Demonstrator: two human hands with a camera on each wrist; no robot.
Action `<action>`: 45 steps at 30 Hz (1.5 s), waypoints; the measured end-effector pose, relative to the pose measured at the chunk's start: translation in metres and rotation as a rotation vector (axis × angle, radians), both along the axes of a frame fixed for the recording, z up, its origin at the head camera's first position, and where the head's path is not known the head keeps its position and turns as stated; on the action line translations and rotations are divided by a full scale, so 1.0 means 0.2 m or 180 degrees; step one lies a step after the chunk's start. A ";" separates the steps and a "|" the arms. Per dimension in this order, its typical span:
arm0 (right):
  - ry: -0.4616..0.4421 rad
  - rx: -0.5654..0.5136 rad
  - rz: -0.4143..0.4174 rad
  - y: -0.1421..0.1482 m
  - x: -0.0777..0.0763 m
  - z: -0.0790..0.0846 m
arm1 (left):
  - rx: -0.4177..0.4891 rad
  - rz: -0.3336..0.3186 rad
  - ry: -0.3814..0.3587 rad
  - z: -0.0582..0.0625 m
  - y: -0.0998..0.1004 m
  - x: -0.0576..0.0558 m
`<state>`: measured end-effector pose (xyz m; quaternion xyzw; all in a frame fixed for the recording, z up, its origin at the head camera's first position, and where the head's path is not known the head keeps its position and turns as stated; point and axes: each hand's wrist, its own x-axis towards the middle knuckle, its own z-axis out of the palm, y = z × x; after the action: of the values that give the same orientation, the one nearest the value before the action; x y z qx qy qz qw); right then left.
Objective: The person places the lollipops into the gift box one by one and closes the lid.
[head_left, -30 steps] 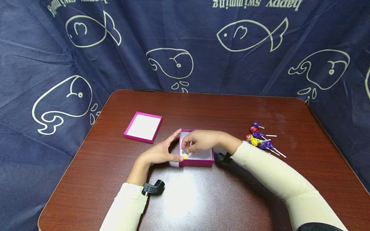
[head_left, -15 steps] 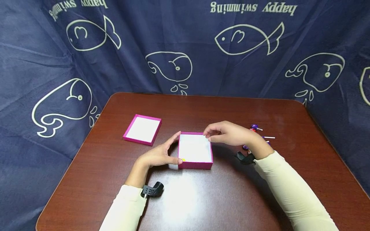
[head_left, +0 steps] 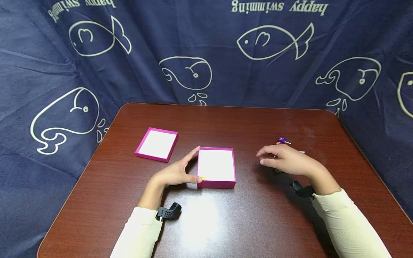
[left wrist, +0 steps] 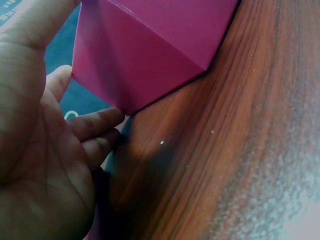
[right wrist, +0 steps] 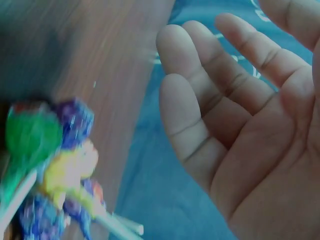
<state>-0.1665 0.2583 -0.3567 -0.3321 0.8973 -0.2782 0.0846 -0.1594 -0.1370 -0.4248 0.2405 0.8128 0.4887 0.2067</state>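
Plainly, pink box (head_left: 217, 184) against straight left fingers (left wrist: 97, 124), lollipops (right wrist: 59, 175) near loose, free right fingers (right wrist: 180, 110).

Left of the frame's centre, the left hand (head_left: 175, 174) spread thumb and forefinger wide; right of centre, the right hand (head_left: 288, 160) hovered, fingers loosely bent, forearms (head_left: 350, 224) rising from the lower corners.

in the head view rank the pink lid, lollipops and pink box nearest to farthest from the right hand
1. Lollipops: partly hidden behind the right hand
2. Pink box: to its left, touched by the left hand
3. Pink lid: farthest left
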 end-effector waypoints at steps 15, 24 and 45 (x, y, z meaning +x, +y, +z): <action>0.0639 0.0258 -0.0178 0.15 0.13 -0.04 | 0.0011 0.0018 -0.0016 0.00 0.01 0.00; 0.0732 0.0451 -0.0275 0.19 0.14 -0.10 | -0.0035 0.0003 0.0032 -0.01 0.01 0.00; 0.1088 0.0682 -0.0289 0.20 0.11 -0.22 | 0.0033 0.0011 0.0012 -0.01 0.00 0.00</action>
<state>-0.1435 0.2983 -0.4001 -0.3228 0.9371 -0.1243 -0.0467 -0.1588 -0.1370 -0.4262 0.2410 0.8111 0.4927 0.2031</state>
